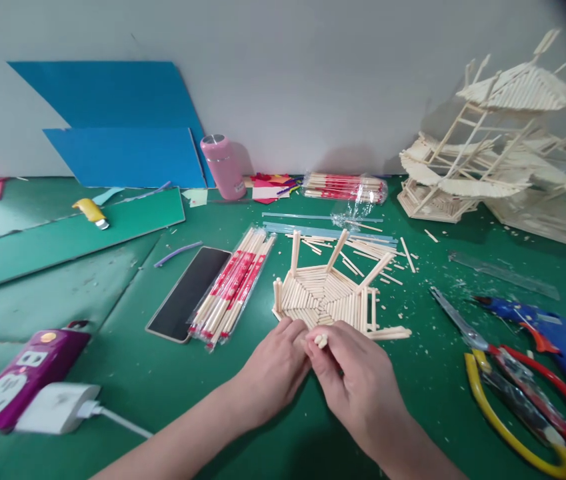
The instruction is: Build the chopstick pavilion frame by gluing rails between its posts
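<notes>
In front of me lies a hexagonal base made of thin wooden sticks [320,293], with bundled stick posts [337,251] standing or leaning outward at its corners. My right hand [357,377] pinches a short bundle of wooden sticks [321,341] at the base's near edge; only the pale ends show between thumb and fingers. Against it rests my left hand [280,363], fingers curled at the same near edge. What the left fingers hold is hidden. Part of the base's near side is covered by both hands.
Wrapped stick packs [235,287] lie beside a phone [187,293]. At right are scissors [507,373] and a blue glue gun [547,327]. A stick pagoda model [493,147], pink bottle [223,167] and blue boards [127,157] stand behind. A power strip [27,373] sits left.
</notes>
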The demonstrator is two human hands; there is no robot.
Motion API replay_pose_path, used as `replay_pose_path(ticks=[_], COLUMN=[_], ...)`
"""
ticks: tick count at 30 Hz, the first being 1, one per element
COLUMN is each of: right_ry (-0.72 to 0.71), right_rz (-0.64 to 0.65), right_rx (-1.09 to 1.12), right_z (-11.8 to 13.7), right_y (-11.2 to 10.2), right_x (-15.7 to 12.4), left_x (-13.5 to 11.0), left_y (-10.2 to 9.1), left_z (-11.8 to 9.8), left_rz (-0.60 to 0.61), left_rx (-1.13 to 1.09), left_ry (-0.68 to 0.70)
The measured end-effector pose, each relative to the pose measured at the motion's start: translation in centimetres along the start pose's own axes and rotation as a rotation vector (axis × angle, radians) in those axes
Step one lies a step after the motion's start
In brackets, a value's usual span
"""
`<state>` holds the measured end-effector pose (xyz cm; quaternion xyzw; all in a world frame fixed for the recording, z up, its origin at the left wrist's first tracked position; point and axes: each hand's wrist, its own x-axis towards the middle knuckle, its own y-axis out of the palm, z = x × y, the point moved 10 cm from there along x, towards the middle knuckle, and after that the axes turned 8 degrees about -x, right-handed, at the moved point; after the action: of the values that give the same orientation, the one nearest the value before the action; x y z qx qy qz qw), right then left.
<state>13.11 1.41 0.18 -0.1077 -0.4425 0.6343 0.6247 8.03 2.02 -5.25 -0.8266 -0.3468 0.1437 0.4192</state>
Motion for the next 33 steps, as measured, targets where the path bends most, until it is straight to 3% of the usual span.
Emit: replay_pose_path(ticks=[12,33], right_ry=[-0.060,-0.004], right_rz=[-0.040,-0.066], right_rx=[-0.067,-0.058], right_z=[0.4,-0.4], right_y=[-0.8,-0.9], right_x=[0.0,-0.3], left_x=[-0.8,-1.4], left_y=[-0.7,-0.5], left_z=[0.9,1.6], left_rz=[-0.119,-0.117], left_rx=[-0.200,-0.304], left_ry=[-0.054,-0.066])
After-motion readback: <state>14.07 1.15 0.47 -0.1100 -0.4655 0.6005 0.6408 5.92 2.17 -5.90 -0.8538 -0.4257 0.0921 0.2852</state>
